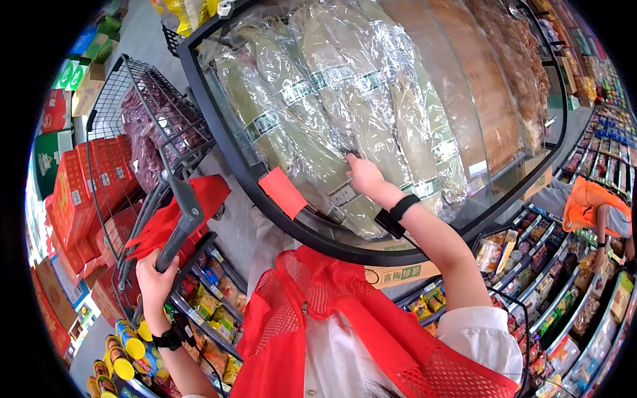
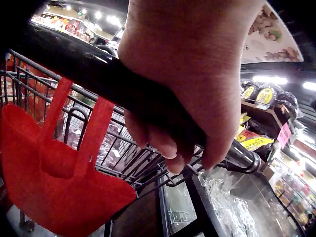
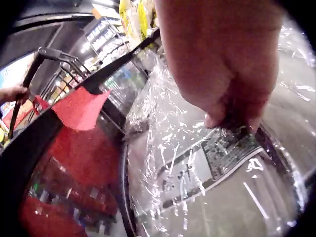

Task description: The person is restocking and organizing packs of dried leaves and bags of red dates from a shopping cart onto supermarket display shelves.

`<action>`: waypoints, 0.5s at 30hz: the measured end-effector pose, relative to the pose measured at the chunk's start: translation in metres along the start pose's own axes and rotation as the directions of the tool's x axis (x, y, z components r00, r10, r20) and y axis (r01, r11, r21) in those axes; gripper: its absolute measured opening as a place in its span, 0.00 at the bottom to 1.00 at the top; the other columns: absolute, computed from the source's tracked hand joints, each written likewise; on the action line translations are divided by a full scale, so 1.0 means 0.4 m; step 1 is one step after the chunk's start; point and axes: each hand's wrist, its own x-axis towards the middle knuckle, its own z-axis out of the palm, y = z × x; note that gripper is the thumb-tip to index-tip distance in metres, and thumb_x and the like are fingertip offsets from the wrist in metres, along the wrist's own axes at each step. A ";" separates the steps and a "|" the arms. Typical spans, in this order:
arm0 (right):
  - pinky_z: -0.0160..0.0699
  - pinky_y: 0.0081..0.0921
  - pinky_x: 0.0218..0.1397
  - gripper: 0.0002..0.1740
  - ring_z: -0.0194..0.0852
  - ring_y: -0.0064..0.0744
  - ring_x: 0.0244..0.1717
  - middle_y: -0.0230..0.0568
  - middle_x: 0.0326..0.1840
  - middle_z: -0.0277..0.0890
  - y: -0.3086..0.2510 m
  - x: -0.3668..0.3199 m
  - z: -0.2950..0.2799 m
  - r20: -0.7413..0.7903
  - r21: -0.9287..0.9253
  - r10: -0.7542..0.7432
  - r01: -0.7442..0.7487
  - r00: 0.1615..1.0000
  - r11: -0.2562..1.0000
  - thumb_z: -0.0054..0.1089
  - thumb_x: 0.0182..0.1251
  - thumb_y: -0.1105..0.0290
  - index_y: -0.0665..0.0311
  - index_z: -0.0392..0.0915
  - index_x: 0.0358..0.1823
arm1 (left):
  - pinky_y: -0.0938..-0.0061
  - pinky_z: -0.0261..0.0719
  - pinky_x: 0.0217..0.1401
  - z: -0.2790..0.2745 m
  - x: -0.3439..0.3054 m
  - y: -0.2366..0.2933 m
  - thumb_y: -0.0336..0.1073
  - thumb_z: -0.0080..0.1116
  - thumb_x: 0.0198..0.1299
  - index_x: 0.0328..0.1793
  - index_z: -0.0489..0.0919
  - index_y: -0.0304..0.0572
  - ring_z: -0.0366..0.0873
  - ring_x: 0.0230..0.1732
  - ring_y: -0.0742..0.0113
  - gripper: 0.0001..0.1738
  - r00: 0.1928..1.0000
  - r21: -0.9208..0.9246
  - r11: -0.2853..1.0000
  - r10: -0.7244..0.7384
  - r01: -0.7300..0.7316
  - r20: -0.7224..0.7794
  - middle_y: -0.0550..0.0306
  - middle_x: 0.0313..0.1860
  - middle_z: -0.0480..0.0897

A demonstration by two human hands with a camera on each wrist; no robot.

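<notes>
In the head view my left hand [image 1: 156, 282] grips the black handle [image 2: 148, 94] of a shopping cart, its fingers wrapped round the bar. A red cloth bag [image 2: 64, 182] hangs by its straps from the cart beside that hand. My right hand [image 1: 370, 180] reaches over the rim of a display bin and pinches the clear wrap of a plastic-wrapped package [image 3: 197, 173] with a printed label strip. Similar long, pale green packages [image 1: 265, 86] lie side by side around it. The tip of the pinch is partly hidden under the hand in the right wrist view.
The bin's thick black rim [image 1: 225, 152] curves round the packages, with a red card [image 1: 283, 192] at its edge. Brown goods [image 1: 481, 99] lie behind a clear divider. Red boxes [image 1: 99, 179] are stacked left of the cart. A person in an orange vest [image 1: 587, 207] is at the right shelves.
</notes>
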 end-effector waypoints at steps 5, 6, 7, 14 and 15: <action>0.72 0.45 0.42 0.18 0.74 0.56 0.39 0.58 0.34 0.75 0.029 0.001 0.036 -0.044 0.165 -0.050 0.056 0.998 0.985 0.53 0.54 0.73 0.65 0.68 0.48 | 0.70 0.63 0.21 0.000 0.000 0.004 0.35 0.61 0.44 0.19 0.69 0.33 0.63 0.14 0.57 0.15 1.000 0.004 1.000 0.004 -0.004 -0.014 0.48 0.12 0.65; 0.73 0.44 0.43 0.19 0.74 0.55 0.39 0.58 0.35 0.75 0.030 0.005 0.044 -0.087 0.251 -0.104 0.123 0.991 0.960 0.53 0.54 0.73 0.65 0.69 0.49 | 0.71 0.62 0.21 -0.001 -0.001 0.003 0.36 0.62 0.44 0.19 0.69 0.33 0.63 0.14 0.58 0.15 1.000 0.018 1.000 0.018 -0.018 -0.018 0.49 0.11 0.65; 0.73 0.44 0.43 0.19 0.74 0.55 0.39 0.58 0.35 0.75 0.025 0.008 0.051 -0.086 0.252 -0.107 0.126 0.991 0.960 0.53 0.54 0.73 0.65 0.69 0.49 | 0.71 0.62 0.21 -0.002 -0.001 0.004 0.36 0.62 0.44 0.19 0.69 0.33 0.63 0.14 0.58 0.15 1.000 0.019 1.000 0.016 -0.016 -0.019 0.49 0.11 0.65; 0.73 0.42 0.45 0.18 0.74 0.55 0.40 0.57 0.37 0.75 -0.037 0.031 0.051 0.083 0.092 -0.042 0.034 0.996 0.995 0.57 0.55 0.69 0.67 0.69 0.47 | 0.71 0.62 0.21 0.006 -0.002 -0.009 0.36 0.62 0.43 0.18 0.68 0.33 0.64 0.13 0.57 0.15 1.000 -0.022 1.000 0.002 -0.002 -0.018 0.48 0.11 0.64; 0.73 0.42 0.44 0.18 0.74 0.55 0.40 0.57 0.37 0.75 -0.057 0.020 0.028 0.134 0.015 0.015 -0.017 0.991 1.000 0.56 0.55 0.69 0.69 0.68 0.46 | 0.71 0.63 0.21 0.006 -0.002 -0.013 0.35 0.62 0.43 0.18 0.68 0.33 0.64 0.13 0.57 0.16 1.000 -0.038 0.999 -0.012 0.011 -0.009 0.48 0.11 0.64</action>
